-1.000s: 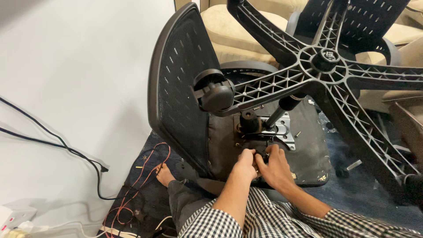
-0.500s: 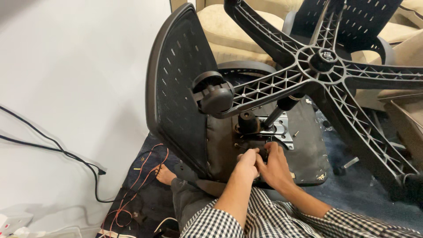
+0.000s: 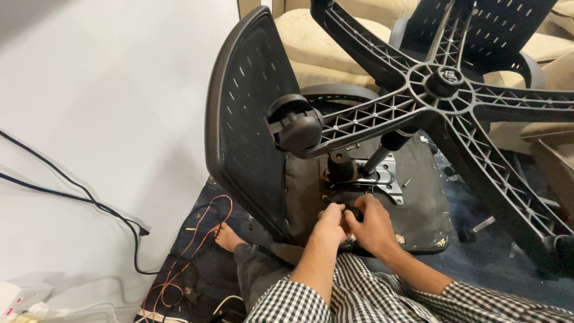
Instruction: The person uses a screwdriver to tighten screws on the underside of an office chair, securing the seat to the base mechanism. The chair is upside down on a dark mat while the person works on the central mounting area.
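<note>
An office chair lies upside down in front of me. Its black five-arm base [image 3: 442, 81] points up, with a caster [image 3: 296, 128] on the near arm. The mesh backrest [image 3: 245, 119] stands on the left. The gas cylinder [image 3: 388, 146] runs down to a silver mechanism plate [image 3: 387, 178] on the seat underside [image 3: 424, 209]. My left hand [image 3: 330, 226] and my right hand [image 3: 375, 226] press together just below the plate, fingers curled round a small dark part [image 3: 354, 212] that they mostly hide.
A white wall on the left carries black cables [image 3: 89, 200]. Red wires [image 3: 206, 230] lie on the blue carpet by my bare foot [image 3: 224, 237]. A power strip [image 3: 18, 296] sits bottom left. Beige cushions [image 3: 317, 42] and another mesh chair [image 3: 508, 24] stand behind.
Both hands stay at the same spot under the plate, with only small finger shifts. The view moved slightly.
</note>
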